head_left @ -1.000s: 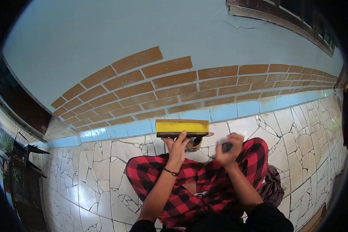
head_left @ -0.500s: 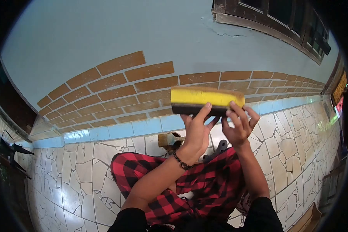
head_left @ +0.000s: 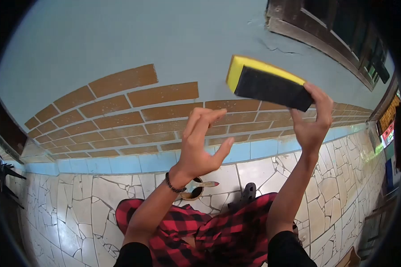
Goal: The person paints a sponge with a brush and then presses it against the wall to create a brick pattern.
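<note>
My right hand [head_left: 315, 122] grips one end of a yellow sponge block with a black backing [head_left: 272, 86], thumb below and fingers on the upper corner. The block is tilted, its black side towards me and its yellow side towards the wall. My left hand [head_left: 202, 144] is raised to the left of the block, apart from it, fingers curved and spread with nothing in them. Behind them, brown painted bricks [head_left: 167, 112] with pale joints run along the lower part of the blue-grey wall [head_left: 187, 40]. Several bricks show small pale specks.
Below my left wrist stands a pot of paint [head_left: 193, 192], with a brush handle [head_left: 208, 184] across its rim. A dark clog [head_left: 249, 192] is near my crossed legs. Light blue tiles [head_left: 116, 164] edge the stone-patterned floor [head_left: 107, 209]. A window frame [head_left: 316, 33] is at upper right.
My left hand has let go of the sponge block and moved left. My right hand has lifted the block up and to the right, turning its black side into view.
</note>
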Demonstrator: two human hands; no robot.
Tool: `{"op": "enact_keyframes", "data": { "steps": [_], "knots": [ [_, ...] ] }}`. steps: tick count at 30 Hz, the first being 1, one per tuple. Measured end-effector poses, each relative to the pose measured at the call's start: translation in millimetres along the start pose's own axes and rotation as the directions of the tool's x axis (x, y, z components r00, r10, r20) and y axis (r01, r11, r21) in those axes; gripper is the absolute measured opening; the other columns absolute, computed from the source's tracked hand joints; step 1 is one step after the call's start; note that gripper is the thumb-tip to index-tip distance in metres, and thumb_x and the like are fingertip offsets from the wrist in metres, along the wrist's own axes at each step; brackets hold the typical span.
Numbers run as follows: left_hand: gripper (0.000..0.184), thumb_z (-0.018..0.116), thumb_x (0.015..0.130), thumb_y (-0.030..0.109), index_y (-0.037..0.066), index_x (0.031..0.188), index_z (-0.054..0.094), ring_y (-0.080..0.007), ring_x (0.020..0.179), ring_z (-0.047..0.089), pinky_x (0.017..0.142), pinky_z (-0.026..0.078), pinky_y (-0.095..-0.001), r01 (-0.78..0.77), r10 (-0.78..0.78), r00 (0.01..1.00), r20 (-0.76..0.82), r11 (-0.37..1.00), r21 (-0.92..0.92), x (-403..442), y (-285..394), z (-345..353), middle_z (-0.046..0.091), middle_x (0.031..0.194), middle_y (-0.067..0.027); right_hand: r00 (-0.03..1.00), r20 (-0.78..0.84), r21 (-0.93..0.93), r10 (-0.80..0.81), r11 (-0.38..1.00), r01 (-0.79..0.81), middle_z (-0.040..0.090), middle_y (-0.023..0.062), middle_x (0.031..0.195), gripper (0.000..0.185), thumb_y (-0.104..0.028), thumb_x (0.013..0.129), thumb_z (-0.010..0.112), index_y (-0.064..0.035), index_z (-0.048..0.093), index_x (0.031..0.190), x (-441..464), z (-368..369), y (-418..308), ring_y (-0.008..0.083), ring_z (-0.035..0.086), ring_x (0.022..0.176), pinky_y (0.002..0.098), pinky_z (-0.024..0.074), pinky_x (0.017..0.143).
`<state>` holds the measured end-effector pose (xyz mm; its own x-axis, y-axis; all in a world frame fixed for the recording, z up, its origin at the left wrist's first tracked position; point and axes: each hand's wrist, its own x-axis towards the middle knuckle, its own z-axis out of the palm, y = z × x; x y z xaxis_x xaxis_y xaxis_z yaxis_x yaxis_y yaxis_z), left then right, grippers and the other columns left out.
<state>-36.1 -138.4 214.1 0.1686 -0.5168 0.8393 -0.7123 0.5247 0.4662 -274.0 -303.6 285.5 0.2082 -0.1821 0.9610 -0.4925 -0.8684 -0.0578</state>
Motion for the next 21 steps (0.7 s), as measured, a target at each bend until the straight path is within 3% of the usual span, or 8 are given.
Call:
{"op": "enact_keyframes", "data": {
  "steps": [3,4,8,15,21],
  "knots": [
    [0.072,0.080,0.083,0.017,-0.002,0.148,0.056,-0.0284,0.113,0.061,0.090,0.053,-0.0377,0.024,-0.026,0.995,-0.101,1.000,-0.018,-22.3,-36.4,3.3,0.060,0.130,-0.0189,0.994,0.100,0.001,0.035,0.999,-0.035,0.073,0.0106,0.128,0.071,0.013,0.059,0.083,-0.0095,0.071,0.126,-35.4,37.4,-6.9,0.0318,0.065,0.123,0.0450,0.0467,0.109],
    [0.082,0.080,0.083,0.020,-0.007,0.154,0.048,-0.0314,0.123,0.057,0.096,0.052,-0.0405,0.052,-0.051,0.997,-0.054,0.999,0.011,-28.5,-47.0,4.6,0.054,0.139,-0.0228,0.994,0.101,0.023,0.029,0.999,-0.031,0.072,0.0097,0.129,0.071,0.014,0.059,0.080,-0.0099,0.071,0.125,-43.2,48.0,-4.0,0.0320,0.064,0.125,0.0464,0.0456,0.112],
    [0.085,0.080,0.082,0.019,-0.010,0.154,0.047,-0.0349,0.133,0.052,0.108,0.046,-0.0443,0.048,-0.046,0.998,-0.037,0.997,0.055,-31.9,-65.3,12.5,0.050,0.147,-0.0243,0.995,0.094,0.022,0.021,0.999,-0.023,0.072,0.0084,0.130,0.071,0.014,0.058,0.079,-0.0112,0.071,0.124,-50.5,78.5,-6.2,0.0315,0.063,0.127,0.0476,0.0452,0.114],
    [0.086,0.080,0.082,0.021,-0.007,0.156,0.046,-0.0376,0.139,0.050,0.116,0.036,-0.0479,0.044,-0.043,0.999,-0.008,0.998,0.050,-38.7,-72.4,16.1,0.046,0.159,-0.0271,0.997,0.070,-0.016,-0.010,1.000,0.011,0.071,0.0067,0.132,0.075,0.013,0.058,0.080,-0.0137,0.069,0.127,-51.5,95.2,-3.2,0.0314,0.061,0.129,0.0471,0.0455,0.114],
    [0.098,0.078,0.084,0.022,-0.005,0.165,0.031,-0.0405,0.152,0.040,0.121,0.030,-0.0501,0.110,-0.099,0.991,0.094,0.987,-0.118,-41.0,-78.2,22.2,0.034,0.170,-0.0285,0.998,0.059,-0.033,0.033,0.999,-0.031,0.071,0.0065,0.131,0.072,0.013,0.061,0.079,-0.0143,0.070,0.127,-59.2,101.5,0.0,0.0306,0.061,0.128,0.0467,0.0450,0.113]
  ]
}}
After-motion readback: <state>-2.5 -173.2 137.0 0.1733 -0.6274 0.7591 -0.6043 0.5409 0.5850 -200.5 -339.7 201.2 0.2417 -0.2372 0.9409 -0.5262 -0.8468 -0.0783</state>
